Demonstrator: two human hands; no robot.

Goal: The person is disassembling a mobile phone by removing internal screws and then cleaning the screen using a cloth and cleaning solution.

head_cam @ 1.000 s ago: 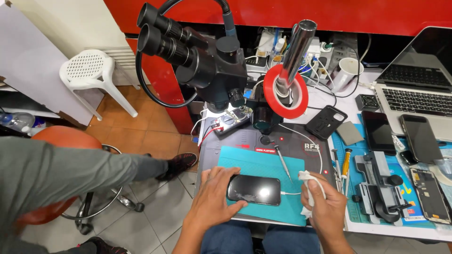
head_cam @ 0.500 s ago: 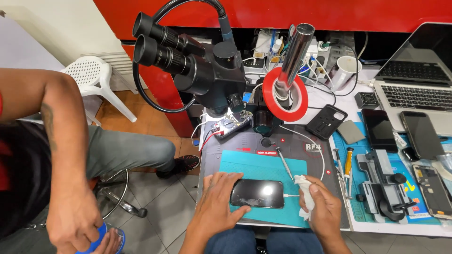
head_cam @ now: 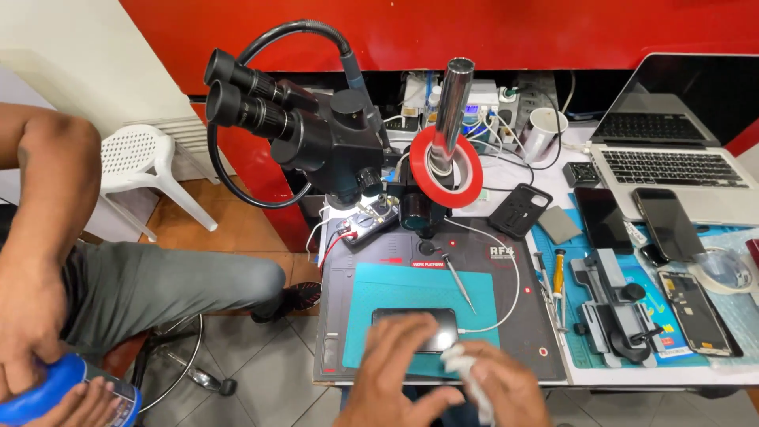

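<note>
Red wall panel point(head_cam: 443, 32) runs across the top, w/ a white table point(head_cam: 632, 372) below it carrying everything. Big black stereo microscope point(head_cam: 316, 134) stands at table's left-centre, eyepieces angled up-left, its chrome post point(head_cam: 449, 103) ringed by a red tape roll point(head_cam: 445, 168). Silver laptop point(head_cam: 680, 150) sits open at far right. Dark work mat point(head_cam: 522, 316) lies under the scope, w/ a teal pad point(head_cam: 419, 296) on top of it. Black clamp fixture point(head_cam: 613, 304) sits right of the mat on a blue mat point(head_cam: 672, 316), near two dark phones point(head_cam: 632, 221) lying face up by the laptop. Black phone case point(head_cam: 519, 209) lies just behind the mat; white mug point(head_cam: 542, 133) stands further back. A screwdriver point(head_cam: 457, 281) rests on the teal pad.

Dark smartphone point(head_cam: 417, 326) lies flat on the teal pad's near edge. Left hand point(head_cam: 395, 372) spreads over its near side, fingers pressing the screen, holding it down. Right hand point(head_cam: 494, 383) is closed around a white cloth point(head_cam: 462, 368) touching the phone's right corner.

At far left, another person's hands point(head_cam: 35, 348) grip a blue bottle point(head_cam: 67, 395); white plastic chair point(head_cam: 142, 170) behind.
</note>
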